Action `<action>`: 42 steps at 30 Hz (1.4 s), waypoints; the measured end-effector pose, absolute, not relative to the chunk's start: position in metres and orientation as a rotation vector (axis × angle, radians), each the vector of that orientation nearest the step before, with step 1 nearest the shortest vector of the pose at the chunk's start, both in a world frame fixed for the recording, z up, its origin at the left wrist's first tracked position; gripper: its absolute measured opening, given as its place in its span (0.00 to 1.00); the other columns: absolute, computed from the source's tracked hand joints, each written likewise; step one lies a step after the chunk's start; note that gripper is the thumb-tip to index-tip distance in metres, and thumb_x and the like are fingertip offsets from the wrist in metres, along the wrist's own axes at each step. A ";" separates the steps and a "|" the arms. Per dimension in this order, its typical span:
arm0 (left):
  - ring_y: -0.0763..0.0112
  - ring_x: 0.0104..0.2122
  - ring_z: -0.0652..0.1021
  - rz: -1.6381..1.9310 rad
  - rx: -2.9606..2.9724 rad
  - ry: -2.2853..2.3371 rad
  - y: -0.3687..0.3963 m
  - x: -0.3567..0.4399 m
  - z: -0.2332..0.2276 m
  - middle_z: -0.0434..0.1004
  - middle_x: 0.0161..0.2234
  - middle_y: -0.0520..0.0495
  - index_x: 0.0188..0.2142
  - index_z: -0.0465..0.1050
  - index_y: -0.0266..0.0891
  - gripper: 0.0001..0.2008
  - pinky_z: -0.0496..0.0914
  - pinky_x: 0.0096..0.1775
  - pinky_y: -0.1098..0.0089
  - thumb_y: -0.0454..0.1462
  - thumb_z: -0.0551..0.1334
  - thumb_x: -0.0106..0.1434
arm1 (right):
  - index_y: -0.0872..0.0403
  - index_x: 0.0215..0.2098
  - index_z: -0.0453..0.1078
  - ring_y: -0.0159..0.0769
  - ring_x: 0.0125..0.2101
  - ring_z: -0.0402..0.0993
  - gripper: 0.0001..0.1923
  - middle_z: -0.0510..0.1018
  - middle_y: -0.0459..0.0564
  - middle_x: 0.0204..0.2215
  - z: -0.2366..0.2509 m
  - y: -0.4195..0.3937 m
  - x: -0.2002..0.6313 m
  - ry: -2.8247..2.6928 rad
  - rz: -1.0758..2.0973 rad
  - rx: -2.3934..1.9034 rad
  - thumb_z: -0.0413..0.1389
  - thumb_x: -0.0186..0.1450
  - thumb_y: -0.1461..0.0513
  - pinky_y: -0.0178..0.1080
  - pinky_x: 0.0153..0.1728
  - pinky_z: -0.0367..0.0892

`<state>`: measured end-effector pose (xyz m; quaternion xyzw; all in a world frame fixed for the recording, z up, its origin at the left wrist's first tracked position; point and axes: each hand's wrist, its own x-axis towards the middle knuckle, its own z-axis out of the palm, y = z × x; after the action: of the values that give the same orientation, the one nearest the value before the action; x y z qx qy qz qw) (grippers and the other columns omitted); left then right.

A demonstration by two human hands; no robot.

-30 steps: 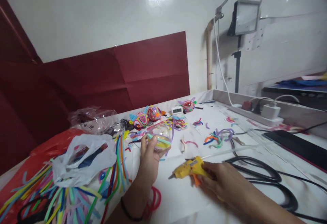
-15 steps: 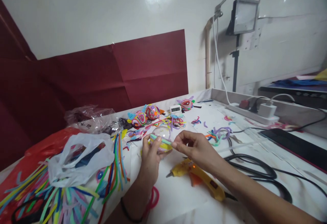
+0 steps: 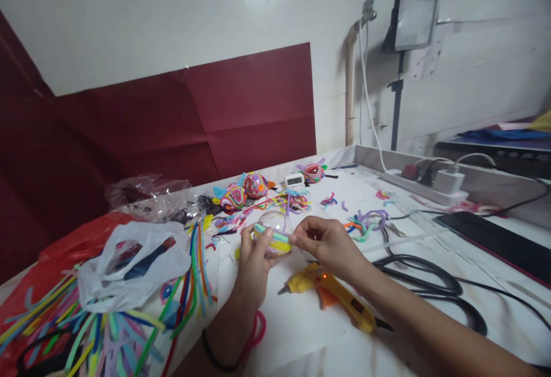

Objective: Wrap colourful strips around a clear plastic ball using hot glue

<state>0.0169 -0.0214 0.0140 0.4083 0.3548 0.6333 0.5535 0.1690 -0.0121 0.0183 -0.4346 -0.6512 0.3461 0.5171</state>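
Observation:
A clear plastic ball [image 3: 274, 222] with yellow, green and purple pipe cleaners wrapped round its lower part sits in my left hand [image 3: 253, 262]. My left thumb presses on the mint green pipe cleaner [image 3: 278, 235] along the ball's side. At the right end of that strip, my right hand [image 3: 325, 244] pinches it between thumb and fingertips. Under my right wrist lies a yellow hot glue gun [image 3: 333, 294] with an orange light lit, its nozzle pointing left. Pink pipe cleaner loops [image 3: 258, 328] lie by my left wrist.
At left, a white plastic bag [image 3: 133, 268] lies over many coloured pipe cleaners [image 3: 107, 339]. Several decorated balls [image 3: 232, 198] stand at the back beside a small digital clock [image 3: 294, 180]. Black cable [image 3: 422, 273], a phone [image 3: 501, 248] and a power strip [image 3: 424, 185] are at right.
My right fingertips have closed in on the ball's right side, bringing the mint green strip's end against it. My left hand keeps its hold. The view has shifted slightly.

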 end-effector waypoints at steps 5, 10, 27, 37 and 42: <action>0.66 0.38 0.79 1.467 0.979 0.839 -0.022 0.017 0.015 0.76 0.40 0.49 0.42 0.61 0.42 0.17 0.76 0.42 0.56 0.42 0.66 0.58 | 0.55 0.24 0.70 0.29 0.21 0.61 0.11 0.70 0.43 0.19 0.017 -0.011 0.169 -1.537 0.844 -1.039 0.60 0.54 0.55 0.34 0.22 0.54; 0.66 0.39 0.79 1.430 0.954 0.837 -0.021 0.016 0.014 0.77 0.40 0.49 0.42 0.62 0.42 0.16 0.76 0.42 0.55 0.42 0.66 0.59 | 0.54 0.25 0.69 0.30 0.21 0.61 0.12 0.70 0.43 0.20 0.014 -0.009 0.171 -1.536 0.849 -1.033 0.61 0.53 0.54 0.34 0.23 0.55; 0.62 0.42 0.79 1.391 1.054 0.913 -0.028 0.023 0.014 0.78 0.42 0.43 0.46 0.67 0.38 0.23 0.76 0.43 0.61 0.36 0.71 0.51 | 0.51 0.33 0.62 0.28 0.20 0.58 0.19 0.64 0.37 0.19 0.001 -0.004 0.166 -1.406 0.876 -1.001 0.64 0.52 0.53 0.33 0.22 0.55; 0.64 0.39 0.79 1.384 1.073 0.929 -0.027 0.022 0.014 0.78 0.42 0.45 0.47 0.68 0.39 0.25 0.77 0.39 0.65 0.37 0.72 0.50 | 0.51 0.33 0.61 0.28 0.19 0.55 0.21 0.60 0.35 0.19 0.004 -0.008 0.163 -1.353 0.846 -1.075 0.64 0.50 0.51 0.33 0.21 0.53; 0.63 0.41 0.78 1.383 1.060 0.910 -0.029 0.023 0.014 0.76 0.45 0.44 0.50 0.65 0.42 0.27 0.77 0.40 0.63 0.37 0.71 0.52 | 0.51 0.33 0.61 0.28 0.19 0.55 0.24 0.59 0.35 0.19 0.007 -0.011 0.161 -1.320 0.850 -1.085 0.65 0.49 0.47 0.33 0.21 0.52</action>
<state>0.0235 -0.0290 0.0142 0.4487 0.3851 0.5855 0.5546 0.1614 -0.0113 0.0065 -0.4639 -0.5643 0.3634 0.5782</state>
